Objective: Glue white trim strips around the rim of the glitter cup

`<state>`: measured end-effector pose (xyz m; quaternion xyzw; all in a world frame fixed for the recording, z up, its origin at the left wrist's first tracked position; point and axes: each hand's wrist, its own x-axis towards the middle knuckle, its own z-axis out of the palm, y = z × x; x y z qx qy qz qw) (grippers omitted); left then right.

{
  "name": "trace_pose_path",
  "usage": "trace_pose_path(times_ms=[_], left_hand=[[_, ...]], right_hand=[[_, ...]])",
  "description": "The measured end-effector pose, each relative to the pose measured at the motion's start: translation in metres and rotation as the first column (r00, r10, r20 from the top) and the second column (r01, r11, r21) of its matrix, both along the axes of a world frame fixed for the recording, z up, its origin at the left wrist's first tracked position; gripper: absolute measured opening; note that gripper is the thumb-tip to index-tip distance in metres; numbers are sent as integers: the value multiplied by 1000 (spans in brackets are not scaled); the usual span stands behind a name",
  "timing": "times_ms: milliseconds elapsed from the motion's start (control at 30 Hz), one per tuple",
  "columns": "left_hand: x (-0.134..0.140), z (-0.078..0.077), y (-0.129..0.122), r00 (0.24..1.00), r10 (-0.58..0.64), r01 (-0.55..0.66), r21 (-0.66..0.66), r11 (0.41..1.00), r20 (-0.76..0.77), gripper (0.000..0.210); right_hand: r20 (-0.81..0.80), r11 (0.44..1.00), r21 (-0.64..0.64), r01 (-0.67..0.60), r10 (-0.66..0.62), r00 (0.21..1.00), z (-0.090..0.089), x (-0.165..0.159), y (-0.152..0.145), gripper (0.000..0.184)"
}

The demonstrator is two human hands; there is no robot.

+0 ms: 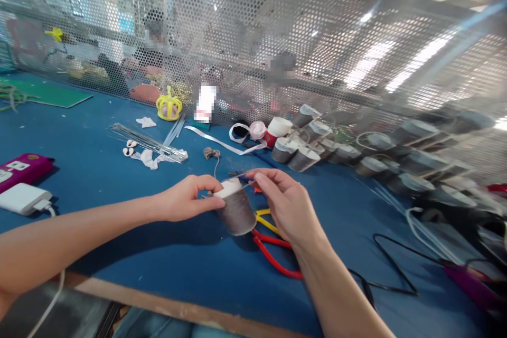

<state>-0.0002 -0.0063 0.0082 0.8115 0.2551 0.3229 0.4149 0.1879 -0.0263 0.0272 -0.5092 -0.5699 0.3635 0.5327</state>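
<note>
Near the middle of the blue table is a small grey cylinder [237,215], its side looking wrapped in yarn and its top white. My left hand [194,198] is closed on its upper left edge, thumb and fingers pinched there. Above the right side of the top, my right hand [287,203] pinches a thin strand [250,184] between thumb and forefinger. Under that hand lie yellow handles [267,222] and red handles [273,259]; their working ends are mostly hidden. A small bundle of grey yarn [212,153] lies behind the cylinder, its tail running toward it.
Many similar grey cylinders [304,159] stand at the back right. Thin wires [150,142], a white ribbon [225,145] and a yellow crown-shaped piece [169,105] lie behind. A purple device [26,169] and white charger [24,198] sit left. A perforated metal screen [237,26] borders the table.
</note>
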Motion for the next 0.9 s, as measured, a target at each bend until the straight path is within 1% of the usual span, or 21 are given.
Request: trace_pose_path(times_ms=[100, 233, 433, 567, 733, 900], left_hand=[[0, 0, 0, 999, -32, 32, 11, 999, -8, 14], [-1, 0, 1, 997, -78, 78, 28, 997, -8, 14], [-2, 2, 0, 994, -113, 112, 15, 994, 14, 13], [-2, 3, -1, 992, -126, 126, 7, 992, 28, 12], [-2, 3, -2, 990, -134, 135, -10, 991, 45, 12], [-3, 2, -1, 989, -140, 141, -15, 990, 54, 12]], right_hand=[[-1, 1000, -12, 1, -1, 1000, -3, 0, 0, 20], [62, 999, -40, 13, -10, 998, -7, 2, 0, 21], [106, 998, -62, 4, 3, 994, -7, 0, -2, 23], [75, 996, -92, 7, 0, 997, -8, -3, -3, 23], [43, 988, -150, -48, 55, 998, -12, -3, -3, 23], [-28, 975, -201, -100, 96, 995, -10, -8, -6, 21]])
